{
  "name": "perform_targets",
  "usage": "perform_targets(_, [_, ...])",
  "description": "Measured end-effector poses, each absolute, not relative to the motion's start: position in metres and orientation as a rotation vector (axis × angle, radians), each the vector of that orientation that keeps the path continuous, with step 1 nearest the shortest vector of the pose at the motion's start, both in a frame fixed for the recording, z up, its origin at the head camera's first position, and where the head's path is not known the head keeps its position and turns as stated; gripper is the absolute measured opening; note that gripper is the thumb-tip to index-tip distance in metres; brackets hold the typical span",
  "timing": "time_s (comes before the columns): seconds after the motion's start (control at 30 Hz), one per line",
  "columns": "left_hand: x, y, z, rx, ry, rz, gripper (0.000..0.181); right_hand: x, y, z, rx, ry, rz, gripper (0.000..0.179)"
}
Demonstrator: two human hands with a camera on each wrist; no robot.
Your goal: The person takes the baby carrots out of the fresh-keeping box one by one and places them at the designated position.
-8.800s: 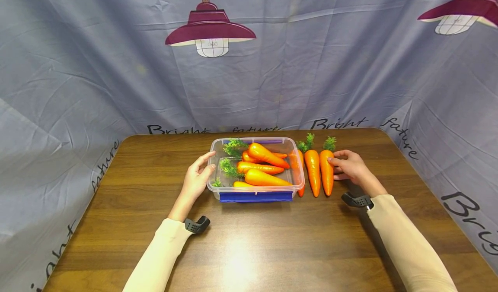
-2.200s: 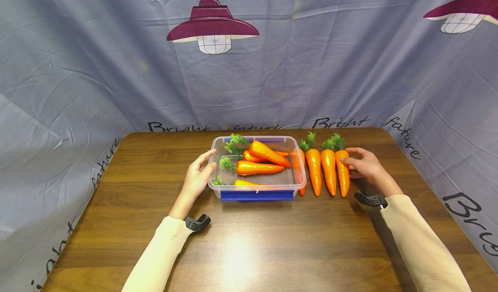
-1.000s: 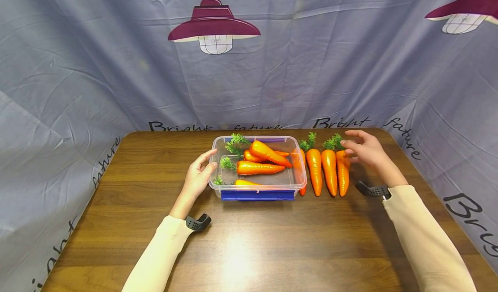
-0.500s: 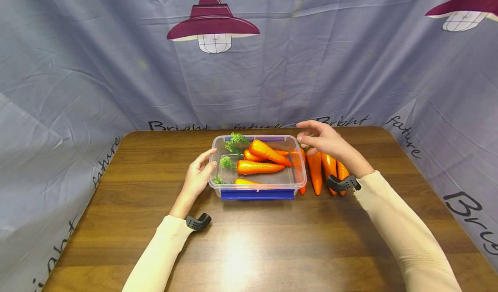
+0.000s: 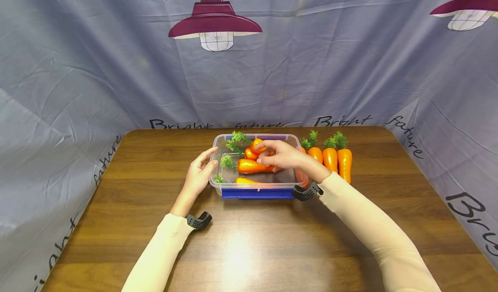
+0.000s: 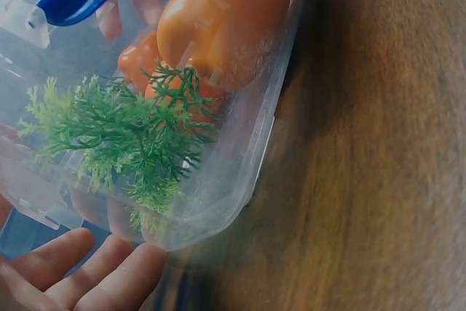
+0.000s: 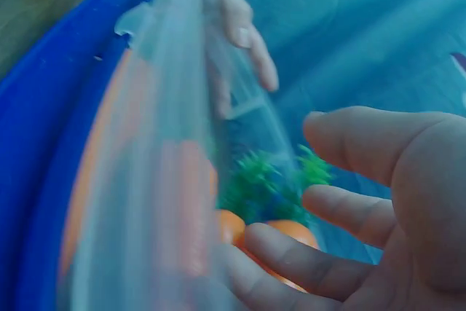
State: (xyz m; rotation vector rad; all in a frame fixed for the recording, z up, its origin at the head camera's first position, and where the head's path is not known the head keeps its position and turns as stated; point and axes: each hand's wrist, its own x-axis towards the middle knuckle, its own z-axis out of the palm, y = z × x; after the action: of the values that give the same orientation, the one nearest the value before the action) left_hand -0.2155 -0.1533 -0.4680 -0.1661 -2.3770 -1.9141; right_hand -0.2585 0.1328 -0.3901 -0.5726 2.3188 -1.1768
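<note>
In the head view a clear plastic container (image 5: 295, 180) with blue side clips holds several orange carrots (image 5: 250, 166) with feathery green tops. My left hand (image 5: 197, 176) rests at its left side, the extended fingers (image 6: 120, 274) touching the clear wall in the left wrist view. Above the container's inside hovers my right hand (image 5: 284, 154), holding nothing; its spread fingers (image 7: 313, 260) show in the right wrist view, just over the carrots. It hides part of the carrots beneath. To the right of the container, several more carrots (image 5: 345, 162) lie in a row, partly covered by my right forearm.
All of it stands on a brown wooden table (image 5: 241, 236), near its back edge. A grey-blue curtain (image 5: 311, 67) with printed lamps and lettering hangs behind and at both sides. Black wrist cameras (image 5: 199, 220) sit on both wrists.
Earlier, one carrot went from the container to the right end of the row. My right hand let go of it, then swung left over the container. The left hand stays put.
</note>
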Motion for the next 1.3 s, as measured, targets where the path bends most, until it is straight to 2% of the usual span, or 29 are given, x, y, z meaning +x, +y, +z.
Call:
perform_targets(0.33, [-0.215,-0.151,-0.467,-0.163,-2.371,-1.922,0.044,-0.255,0.108,-0.405,-0.635,2.203,-1.03,0.046])
perform_targets(0.67, [-0.215,-0.151,-0.468,-0.166,-2.369,-1.931,0.043,-0.254,0.103,-0.418,-0.958,2.184,-0.764,0.044])
perform_targets(1.3, [-0.214,-0.151,-0.468,-0.167,-2.388,-1.868,0.043,-0.254,0.099,-0.422,-0.973,2.258,-0.689,0.048])
